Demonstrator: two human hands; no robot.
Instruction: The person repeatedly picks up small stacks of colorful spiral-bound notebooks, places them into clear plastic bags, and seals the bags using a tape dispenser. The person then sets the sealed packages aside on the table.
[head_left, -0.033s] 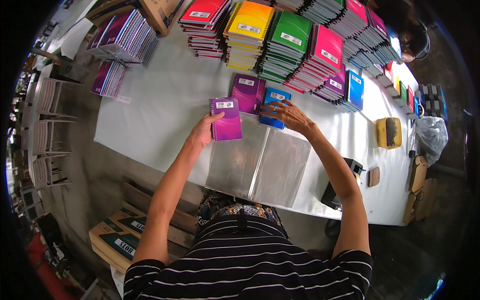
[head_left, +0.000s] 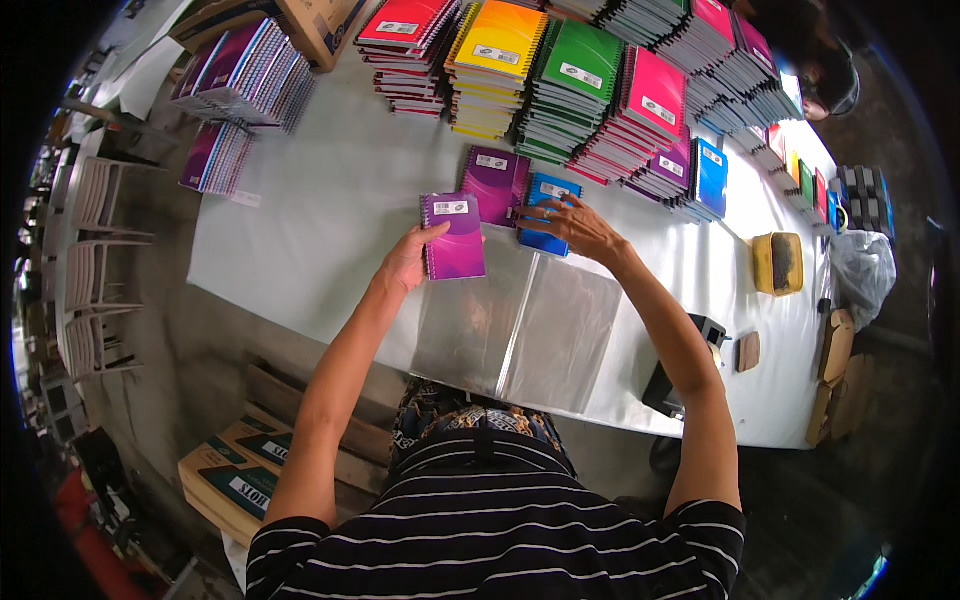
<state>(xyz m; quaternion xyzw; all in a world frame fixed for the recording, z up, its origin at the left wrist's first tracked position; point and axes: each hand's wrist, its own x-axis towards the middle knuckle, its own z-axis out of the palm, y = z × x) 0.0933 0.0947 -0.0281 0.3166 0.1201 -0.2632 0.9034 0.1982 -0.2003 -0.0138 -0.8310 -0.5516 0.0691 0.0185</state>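
Note:
My left hand [head_left: 407, 258] is closed on a small purple spiral notebook [head_left: 455, 250], thumb across its front cover and a white label near the top. It is held in front of another purple notebook [head_left: 497, 180] on the table. To the right of that lies a blue spiral notebook [head_left: 545, 238], partly covered by my right hand [head_left: 585, 230]. The fingers of that hand are spread over the blue cover and appear to touch it. Clear plastic sleeves [head_left: 560, 325] lie flat nearer to me, below both hands.
Tall stacks of red [head_left: 398, 28], yellow [head_left: 497, 42], green [head_left: 578, 66] and pink notebooks [head_left: 656, 88] line the far side. More purple notebooks [head_left: 245, 75] are piled at far left. Toward the right are a yellow container [head_left: 778, 264] and a black tape dispenser [head_left: 662, 388]. Another person [head_left: 835, 90] is at far right.

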